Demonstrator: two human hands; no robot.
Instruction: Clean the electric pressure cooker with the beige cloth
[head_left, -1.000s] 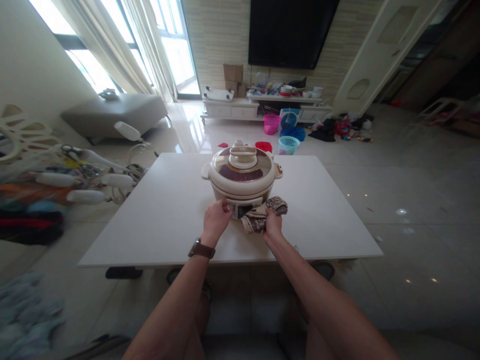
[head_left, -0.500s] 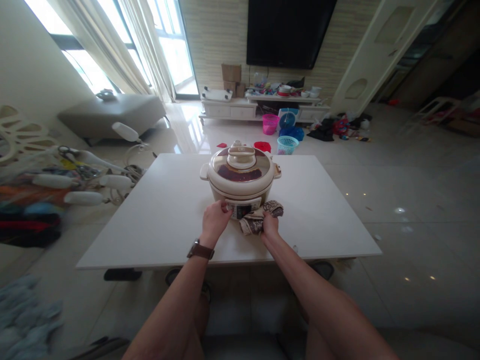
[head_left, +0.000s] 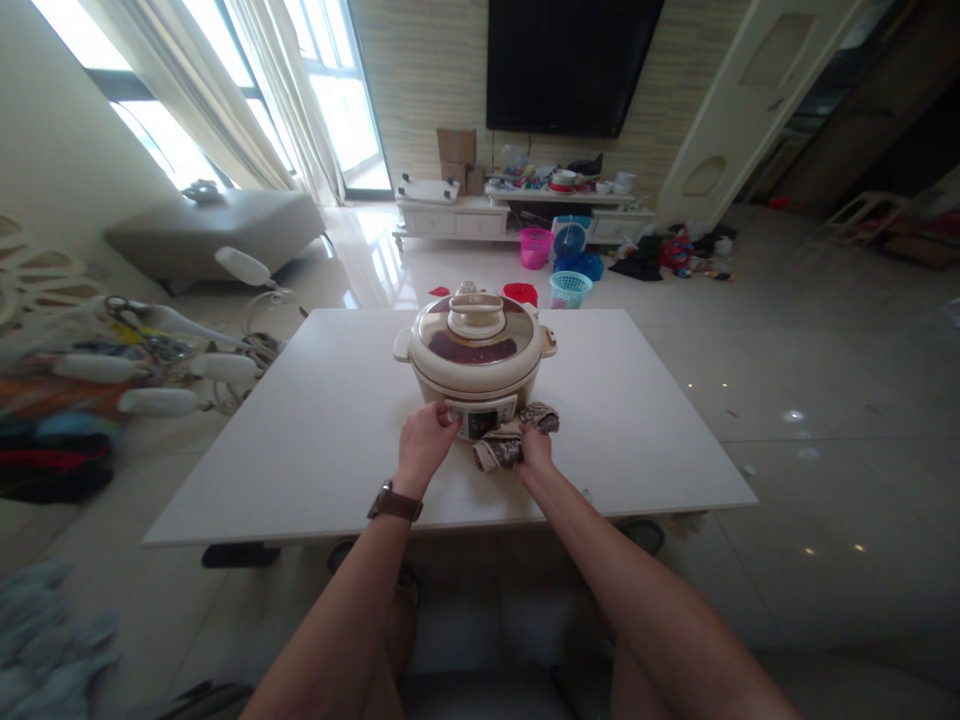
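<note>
"While I watch from afar, my right hand (head_left: 535, 448) is closed around a bunched cloth (head_left: 496, 452), cream with a dark brown pattern."

"And your other side?"

"My left hand (head_left: 424, 440), with a brown-strapped watch (head_left: 395, 502) at the wrist, has its thumb and fingers (head_left: 438, 410) drawn together at the left end of a control panel (head_left: 480, 418). I cannot tell whether they grip its edge or merely sit near it."

"What is that panel part of?"

"A cream electric cooker (head_left: 474, 378), upright near the middle of the white bench (head_left: 330, 430). From where I look, the cloth hides the panel's lower right corner; whether the two touch, I cannot tell."

"Is the cooker covered?"

"Yes. Its tinted, see-through lid (head_left: 474, 347) is on, with a raised handle (head_left: 477, 308) on top, and side handles (head_left: 402, 345) stick out left and right."

"And beyond the bench?"

"On the shiny tiled floor (head_left: 660, 290) past its far edge I see a teal basket (head_left: 571, 288) and, farther off, a pink basket (head_left: 535, 248). Against the far wall (head_left: 427, 80) is a low white cabinet (head_left: 480, 226) crowded with small items (head_left: 517, 182), and above it a black television (head_left: 574, 65). To the left are a grey padded seat (head_left: 217, 230) and pale curtains (head_left: 187, 90) beside bright windows (head_left: 341, 110)."
</note>
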